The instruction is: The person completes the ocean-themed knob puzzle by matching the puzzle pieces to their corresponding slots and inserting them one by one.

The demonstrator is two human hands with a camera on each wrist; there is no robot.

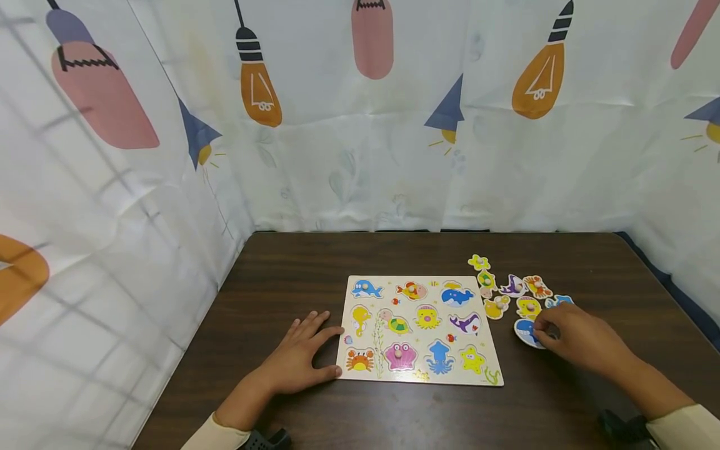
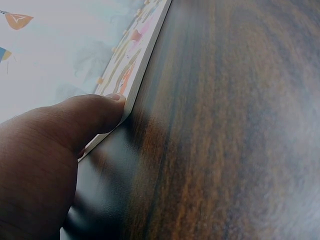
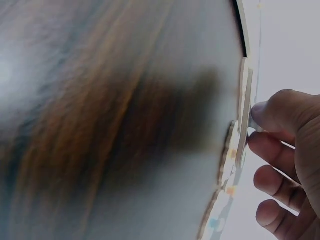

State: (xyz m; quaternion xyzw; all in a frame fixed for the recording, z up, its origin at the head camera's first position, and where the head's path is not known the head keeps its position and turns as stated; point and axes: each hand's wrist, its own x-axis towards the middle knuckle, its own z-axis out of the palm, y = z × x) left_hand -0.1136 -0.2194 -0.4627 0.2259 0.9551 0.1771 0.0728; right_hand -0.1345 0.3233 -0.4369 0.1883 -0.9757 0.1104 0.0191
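Observation:
A wooden sea-animal puzzle board (image 1: 368, 319) lies flat on the table. My left hand (image 1: 298, 359) rests at its left edge with fingers spread, the thumb (image 2: 100, 110) on the board's near corner in the left wrist view. To the right of the board, my right hand (image 1: 582, 337) pinches a round-edged blue whale puzzle piece (image 1: 524, 331) between thumb and index finger. In the right wrist view the piece (image 3: 245, 117) shows edge-on, close over other pieces, its knob mostly behind the fingertips. Knobbed pieces sit in the board at the blue dolphin (image 1: 365, 288), fish (image 1: 412, 290) and pink shell (image 1: 400, 355).
Loose pieces cluster right of the board: a yellow starfish (image 1: 479, 262), a turtle (image 1: 486, 279), a purple whale (image 1: 514, 286), a crab (image 1: 537, 287) and several more. The dark wooden table (image 1: 315, 256) meets a patterned white curtain (image 1: 349, 187) behind and at the sides.

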